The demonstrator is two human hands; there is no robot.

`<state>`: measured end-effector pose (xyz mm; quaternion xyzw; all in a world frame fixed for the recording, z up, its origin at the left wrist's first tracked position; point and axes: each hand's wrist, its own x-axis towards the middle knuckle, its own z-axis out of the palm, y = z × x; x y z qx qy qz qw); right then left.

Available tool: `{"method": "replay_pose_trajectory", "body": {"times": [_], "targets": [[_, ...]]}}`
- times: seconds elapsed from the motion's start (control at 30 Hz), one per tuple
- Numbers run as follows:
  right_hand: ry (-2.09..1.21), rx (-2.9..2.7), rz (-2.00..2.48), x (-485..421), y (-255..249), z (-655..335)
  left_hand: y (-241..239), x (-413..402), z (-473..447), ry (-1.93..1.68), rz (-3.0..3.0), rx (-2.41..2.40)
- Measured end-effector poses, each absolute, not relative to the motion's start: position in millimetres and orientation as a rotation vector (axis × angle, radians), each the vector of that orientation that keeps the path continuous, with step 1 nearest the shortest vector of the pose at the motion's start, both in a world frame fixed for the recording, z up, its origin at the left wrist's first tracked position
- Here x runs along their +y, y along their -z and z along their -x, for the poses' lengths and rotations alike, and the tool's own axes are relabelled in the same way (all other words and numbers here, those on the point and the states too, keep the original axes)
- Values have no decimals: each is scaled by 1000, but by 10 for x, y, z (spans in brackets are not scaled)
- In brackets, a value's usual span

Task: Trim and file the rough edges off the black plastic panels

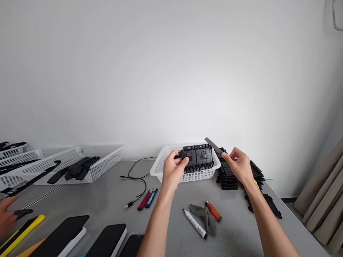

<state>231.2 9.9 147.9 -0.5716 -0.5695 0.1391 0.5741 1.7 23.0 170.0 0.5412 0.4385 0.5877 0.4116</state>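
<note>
Currently, your left hand (174, 169) pinches a ridged black panel (197, 158), your right hand (238, 163) a flat grey strip (213, 145). Beyond sits a slotted white basket (199, 175); right, a black stack (229, 178).

No text, brand, number or sign is legible in this view. Markings are visible at the following locations:

White marker (195, 223): small dark print runs along the barrel. The characters are too small to read.

Blue slim case (151, 198): a pale printed patch is present on the upper face. Its content cannot be resolved.

Orange lighter (213, 211): small dark marks appear on the body. It cannot be determined whether these are lettering.

Black molded part (204, 156): faint fine marks show on the panel faces. It cannot be determined whether these are characters or surface relief.
</note>
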Motion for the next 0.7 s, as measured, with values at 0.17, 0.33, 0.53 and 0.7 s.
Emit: {"method": "replay_pose_trajectory", "body": {"times": [0.17, 0.33, 0.53, 0.7], "targets": [[-393, -1388, 1291, 83, -1481, -2256, -1736, 186, -29, -1447, -1362, 1053], [-291, -1296, 1339, 133, -1457, -2277, -1649, 269, 13, -1458, -1435, 1138], [-289, -1279, 1300, 125, -1462, -2088, -1574, 221, -109, -1330, -1732, 1163], [-346, -1302, 1300, 175, -1458, -2090, -1623, 123, -198, -1267, -1779, 1074]]}}
